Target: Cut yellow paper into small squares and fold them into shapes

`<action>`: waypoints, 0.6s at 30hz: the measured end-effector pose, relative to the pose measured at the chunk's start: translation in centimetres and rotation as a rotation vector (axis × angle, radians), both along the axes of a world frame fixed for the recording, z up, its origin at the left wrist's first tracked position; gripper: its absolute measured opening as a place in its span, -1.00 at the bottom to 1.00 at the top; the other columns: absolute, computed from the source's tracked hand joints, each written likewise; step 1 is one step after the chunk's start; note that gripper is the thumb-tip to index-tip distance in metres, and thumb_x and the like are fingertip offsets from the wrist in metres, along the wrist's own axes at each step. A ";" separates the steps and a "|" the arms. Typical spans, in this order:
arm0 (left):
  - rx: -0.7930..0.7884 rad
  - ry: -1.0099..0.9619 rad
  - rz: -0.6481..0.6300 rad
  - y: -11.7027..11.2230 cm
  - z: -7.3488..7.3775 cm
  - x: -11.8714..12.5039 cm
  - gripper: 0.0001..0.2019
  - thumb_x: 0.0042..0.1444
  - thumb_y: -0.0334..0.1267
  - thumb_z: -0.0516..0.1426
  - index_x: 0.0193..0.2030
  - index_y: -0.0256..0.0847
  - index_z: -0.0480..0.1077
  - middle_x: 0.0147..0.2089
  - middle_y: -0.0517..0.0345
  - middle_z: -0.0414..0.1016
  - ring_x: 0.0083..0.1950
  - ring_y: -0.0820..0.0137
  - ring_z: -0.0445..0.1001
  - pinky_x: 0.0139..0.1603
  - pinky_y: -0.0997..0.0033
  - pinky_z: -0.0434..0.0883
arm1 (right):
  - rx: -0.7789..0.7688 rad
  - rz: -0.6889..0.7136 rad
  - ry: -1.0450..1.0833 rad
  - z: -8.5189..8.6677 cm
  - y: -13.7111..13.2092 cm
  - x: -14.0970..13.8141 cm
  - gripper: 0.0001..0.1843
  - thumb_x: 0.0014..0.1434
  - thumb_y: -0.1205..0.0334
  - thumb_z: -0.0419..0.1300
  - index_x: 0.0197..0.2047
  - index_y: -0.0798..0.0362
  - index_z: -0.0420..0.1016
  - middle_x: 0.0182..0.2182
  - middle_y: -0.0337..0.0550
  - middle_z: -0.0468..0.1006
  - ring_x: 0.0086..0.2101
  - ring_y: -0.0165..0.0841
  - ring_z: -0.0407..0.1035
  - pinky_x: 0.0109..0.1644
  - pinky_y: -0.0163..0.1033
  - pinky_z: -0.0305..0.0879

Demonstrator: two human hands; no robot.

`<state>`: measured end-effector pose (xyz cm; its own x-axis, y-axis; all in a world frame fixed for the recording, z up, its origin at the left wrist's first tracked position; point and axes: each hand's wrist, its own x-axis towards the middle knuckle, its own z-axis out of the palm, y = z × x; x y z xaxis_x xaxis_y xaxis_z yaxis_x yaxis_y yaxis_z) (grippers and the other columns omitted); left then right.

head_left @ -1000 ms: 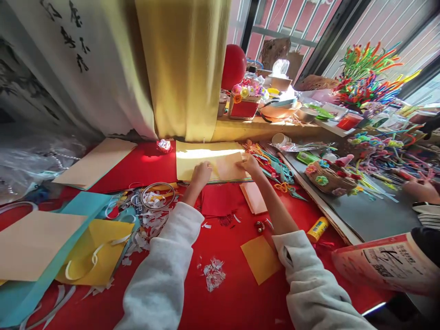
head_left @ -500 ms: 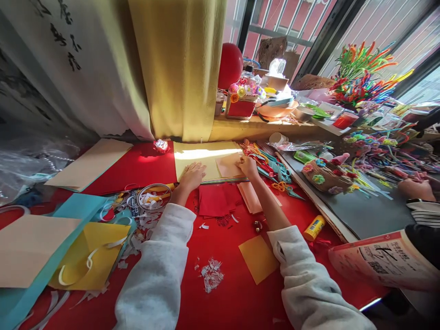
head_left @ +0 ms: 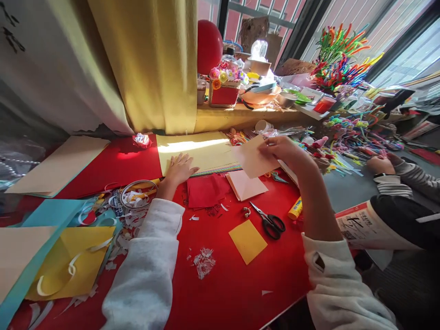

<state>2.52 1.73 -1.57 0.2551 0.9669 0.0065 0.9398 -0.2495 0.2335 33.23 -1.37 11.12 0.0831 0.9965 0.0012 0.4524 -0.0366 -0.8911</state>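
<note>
My left hand [head_left: 179,169] lies flat with spread fingers on the front left of a stack of pale yellow paper [head_left: 206,153]. Between the fingers and thumb of my right hand [head_left: 280,151] is a square of peach paper [head_left: 254,158], lifted above the table. Just below it lies a small pile of peach paper squares [head_left: 249,185], with red paper squares [head_left: 208,190] to its left. Closer to me are a yellow paper square [head_left: 248,242], black-handled scissors [head_left: 270,222] and small metal bells [head_left: 246,212].
White paper scraps [head_left: 204,263] dot the red table. Left are a roll of tape [head_left: 137,195], teal and yellow papers. Right are a glue stick [head_left: 295,208], a paper bucket [head_left: 367,227] and another person's hands [head_left: 381,164]. Craft supplies crowd the windowsill.
My right hand has lifted the peach square off the yellow stack and moved right. The scissors, hidden by my forearm before, now show. The view has shifted to the right.
</note>
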 end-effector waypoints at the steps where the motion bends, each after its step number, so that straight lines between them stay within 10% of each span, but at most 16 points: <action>1: 0.008 0.014 -0.011 0.0 0.1 0.0 -0.36 0.21 0.11 -0.18 0.29 -0.27 0.09 0.39 -0.05 -0.07 0.41 0.12 -0.22 0.33 -0.02 -0.25 | -0.085 0.009 -0.008 -1.6 -0.6 0.5 -0.92 -0.09 0.43 0.31 -0.54 0.19 0.48 -0.70 -0.25 0.40 -0.71 -0.57 0.18 -0.70 -0.47 0.04; 6: 0.039 0.032 -0.078 0.2 -0.4 0.3 -0.33 0.18 0.16 -0.14 0.29 -0.27 0.08 0.37 -0.09 -0.01 0.38 0.13 -0.09 0.32 0.09 -0.11 | -0.270 0.060 -0.025 -7.8 -1.8 1.7 -0.85 -0.17 0.45 0.34 -0.58 0.14 0.42 -0.67 -0.21 0.43 -0.61 -0.41 0.31 -0.61 -0.37 0.19; 13: 0.114 0.063 -0.153 0.6 -0.8 0.5 -0.44 0.21 0.05 -0.09 0.24 -0.27 0.15 0.32 -0.06 0.12 0.34 0.24 0.05 0.30 0.27 0.02 | -0.139 0.030 -0.407 -8.5 -2.5 0.8 -0.62 -0.11 0.29 0.31 -0.17 0.16 0.43 -0.28 0.02 0.54 -0.25 -0.17 0.42 -0.24 -0.22 0.30; 18: 0.151 0.084 -0.180 0.0 0.3 0.8 -0.60 0.23 -0.02 -0.06 0.10 -0.15 0.30 0.19 0.04 0.32 0.24 0.28 0.23 0.17 0.34 0.21 | 0.080 -0.032 -0.788 -9.6 -3.1 -0.2 -0.24 0.04 0.20 0.20 0.23 0.36 0.03 0.11 0.34 0.26 0.06 0.01 0.24 0.10 -0.01 0.13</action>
